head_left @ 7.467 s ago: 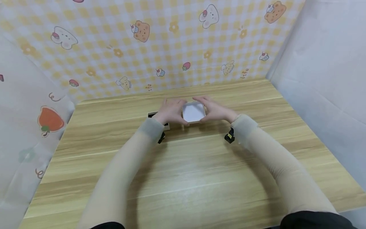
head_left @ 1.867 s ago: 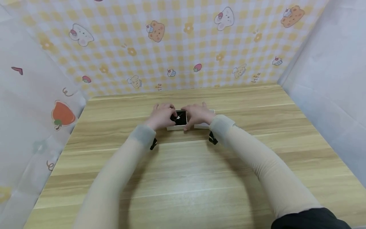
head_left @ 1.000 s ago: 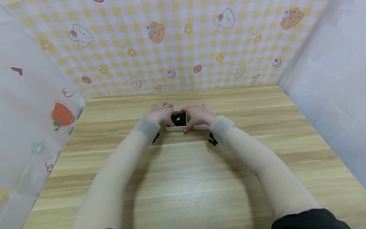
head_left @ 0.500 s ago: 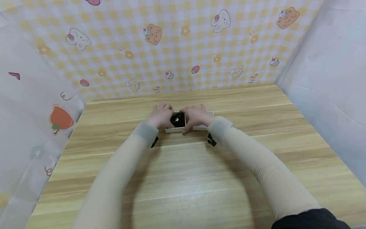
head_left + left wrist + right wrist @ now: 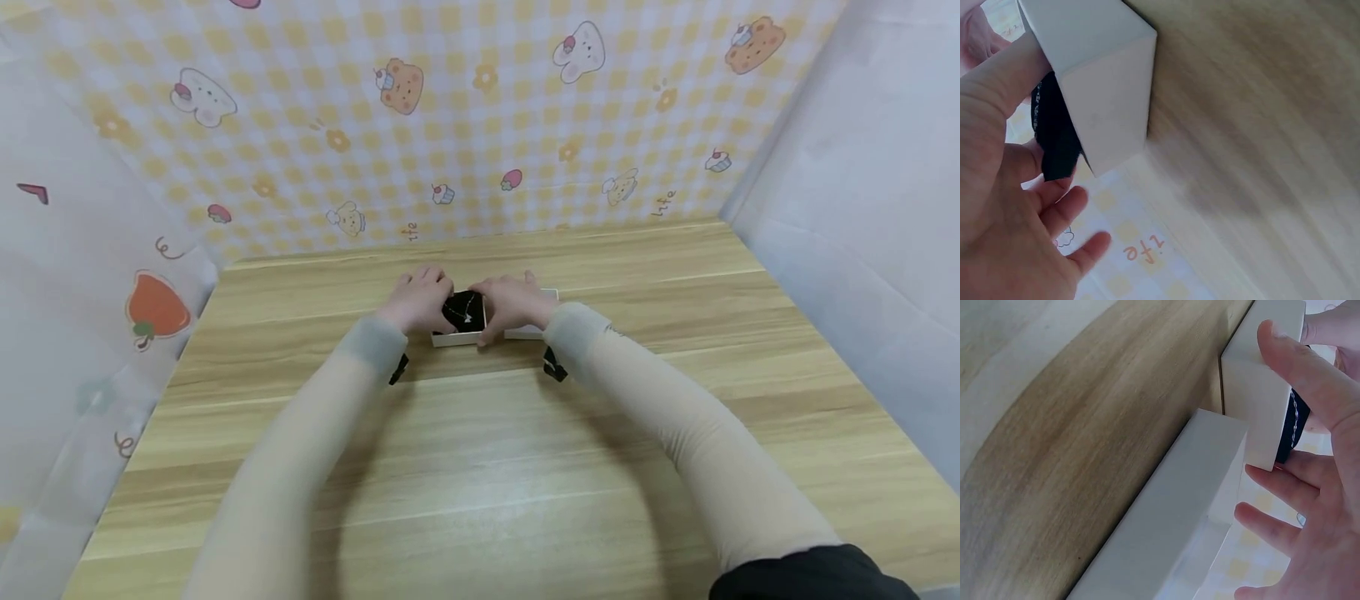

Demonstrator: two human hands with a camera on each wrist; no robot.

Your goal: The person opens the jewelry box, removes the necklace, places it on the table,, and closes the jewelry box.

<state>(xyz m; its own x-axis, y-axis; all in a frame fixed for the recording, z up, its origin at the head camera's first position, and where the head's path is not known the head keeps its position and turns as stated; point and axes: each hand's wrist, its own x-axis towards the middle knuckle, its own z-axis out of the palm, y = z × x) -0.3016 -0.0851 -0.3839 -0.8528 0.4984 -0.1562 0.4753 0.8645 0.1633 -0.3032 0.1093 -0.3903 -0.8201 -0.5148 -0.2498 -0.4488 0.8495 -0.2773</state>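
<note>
A small white box (image 5: 456, 340) sits near the back of the table with a black insert (image 5: 459, 305) in it. A thin silvery necklace (image 5: 468, 318) with a small pendant lies across the insert. My left hand (image 5: 420, 303) pinches the insert at the box's left end, thumb inside the wall. In the left wrist view the insert (image 5: 1060, 140) stands tilted, partly above the rim. My right hand (image 5: 512, 305) grips the box's right end, its thumb on the front wall in the right wrist view. Under that hand lies the white lid (image 5: 525, 333), hollow side up, close beside the box.
The wooden tabletop (image 5: 480, 467) stretches forward of the box toward the person. A yellow checked cloth (image 5: 465, 125) with cartoon prints hangs behind the table. White cloth walls stand at both sides.
Earlier both hands held the white lid; it now lies right of the box. The left hand has gone to the insert, whose left side has risen and tilted, the necklace shifting. The right hand stays put lately.
</note>
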